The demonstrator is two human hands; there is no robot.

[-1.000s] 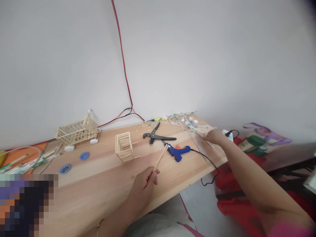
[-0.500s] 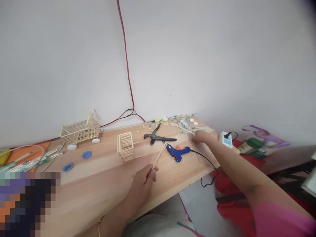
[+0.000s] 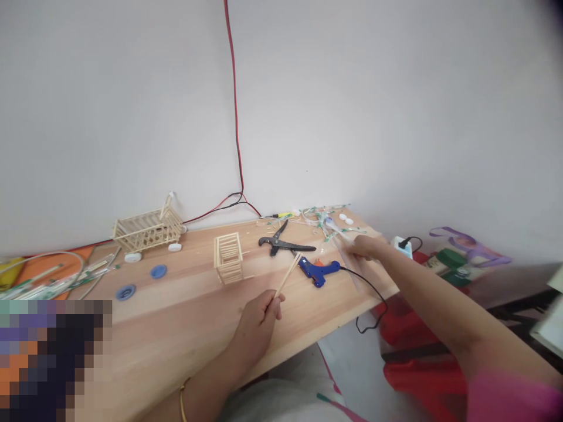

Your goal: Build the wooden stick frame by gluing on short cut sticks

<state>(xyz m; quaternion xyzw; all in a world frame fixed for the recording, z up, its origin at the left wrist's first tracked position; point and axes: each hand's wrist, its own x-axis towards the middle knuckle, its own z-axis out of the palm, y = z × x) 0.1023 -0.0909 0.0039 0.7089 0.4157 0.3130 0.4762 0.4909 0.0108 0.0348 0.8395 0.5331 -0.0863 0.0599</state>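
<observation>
The stick cart (image 3: pixel 147 230) already has white wheels (image 3: pixel 132 257); the smaller frame (image 3: pixel 229 258) on the counter (image 3: pixel 176 328) shows none. The left hand (image 3: pixel 258 323) pinches loose sticks (image 3: pixel 288 275) near the glue gun (image 3: pixel 319 272); the right hand (image 3: pixel 364 247) (blurred, grip unclear) is at plastic wrapping (image 3: pixel 341 236).

We are viewing a smooth wooden desk (image 3: pixel 185 319). Toward its front edge, wooden sticks (image 3: pixel 288 275) are showing a matt finish; toward the right edge, a glue gun (image 3: pixel 317 272) is displaying smooth blue plastic. Dull metal pliers (image 3: pixel 278 241) are darkening the back edge, and clear plastic wrappers (image 3: pixel 328 226) are gleaming near the far right corner.
</observation>
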